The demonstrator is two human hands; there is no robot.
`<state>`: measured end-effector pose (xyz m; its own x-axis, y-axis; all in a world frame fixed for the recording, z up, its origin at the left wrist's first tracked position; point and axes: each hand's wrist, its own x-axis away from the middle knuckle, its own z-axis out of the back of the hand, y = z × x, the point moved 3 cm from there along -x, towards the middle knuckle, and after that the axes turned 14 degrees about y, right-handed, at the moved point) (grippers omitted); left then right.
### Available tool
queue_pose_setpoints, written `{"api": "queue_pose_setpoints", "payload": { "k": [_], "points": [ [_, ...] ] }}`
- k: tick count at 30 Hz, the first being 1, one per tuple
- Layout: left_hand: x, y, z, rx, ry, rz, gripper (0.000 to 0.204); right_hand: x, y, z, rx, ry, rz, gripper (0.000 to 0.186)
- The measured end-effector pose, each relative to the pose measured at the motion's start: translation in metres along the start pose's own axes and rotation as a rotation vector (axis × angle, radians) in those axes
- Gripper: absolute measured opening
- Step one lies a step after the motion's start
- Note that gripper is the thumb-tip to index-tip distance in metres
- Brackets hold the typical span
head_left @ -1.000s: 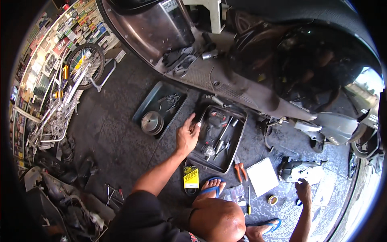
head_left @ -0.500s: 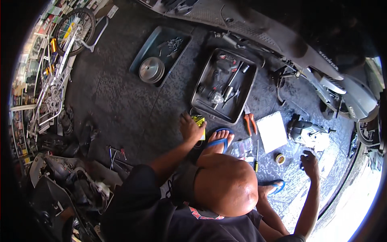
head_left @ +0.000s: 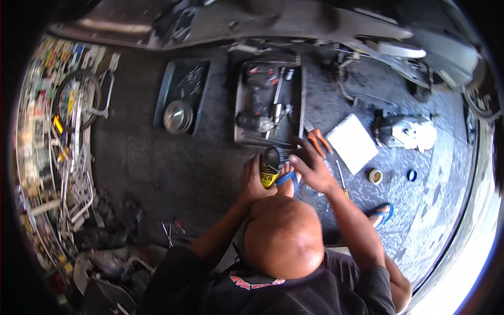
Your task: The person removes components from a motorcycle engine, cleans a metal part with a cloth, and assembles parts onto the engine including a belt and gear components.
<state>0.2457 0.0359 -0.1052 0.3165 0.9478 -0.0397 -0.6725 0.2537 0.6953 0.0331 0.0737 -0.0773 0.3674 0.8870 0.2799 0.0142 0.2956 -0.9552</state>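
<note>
In my left hand (head_left: 253, 178) is a yellow container (head_left: 268, 179) with dark printing, gripped from its left side. Its upper end is a dark round ribbed part (head_left: 273, 156), perhaps a cap. My right hand (head_left: 313, 170) is just to the right of that ribbed part, slightly blurred, with its fingers apart and nothing visible in them. Whether its fingertips touch the ribbed part I cannot tell. Beneath the hands is my foot in a blue flip-flop (head_left: 287, 179).
Ahead lie a tool tray (head_left: 302, 100) holding a drill and a teal tray (head_left: 157, 113) with metal discs. To the right are orange-handled pliers (head_left: 317, 140), a white sheet (head_left: 353, 144), a tape roll (head_left: 375, 176), a blue ring (head_left: 412, 175) and a grey machine part (head_left: 404, 131). A motorcycle (head_left: 441, 58) stands beyond.
My right hand has come from the far right to beside the yellow container. A blue ring now shows on the floor where it was. The container's dark ribbed end has come into view.
</note>
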Motion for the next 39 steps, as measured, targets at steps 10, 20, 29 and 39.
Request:
{"api": "queue_pose_setpoints", "payload": {
  "k": [10, 20, 29, 39],
  "points": [
    [-0.060, 0.093, -0.044, 0.202, -0.272, -0.459, 0.107, -0.022, -0.019, 0.018, 0.031, 0.686, 0.041, 0.053],
    [-0.044, 0.075, -0.017, -0.080, -0.538, -0.432, 0.108, 0.013, 0.000, 0.082, -0.248, 1.140, -0.221, 0.047],
    [-0.041, 0.067, -0.001, -0.128, -0.600, -0.353, 0.092, 0.026, 0.016, 0.143, -0.395, 1.284, -0.221, 0.049],
    [-0.055, -0.010, 0.015, -0.636, -0.601, -0.503, 0.087, 0.060, -0.013, 0.294, 0.191, 1.482, 0.033, 0.053]
  ]
}}
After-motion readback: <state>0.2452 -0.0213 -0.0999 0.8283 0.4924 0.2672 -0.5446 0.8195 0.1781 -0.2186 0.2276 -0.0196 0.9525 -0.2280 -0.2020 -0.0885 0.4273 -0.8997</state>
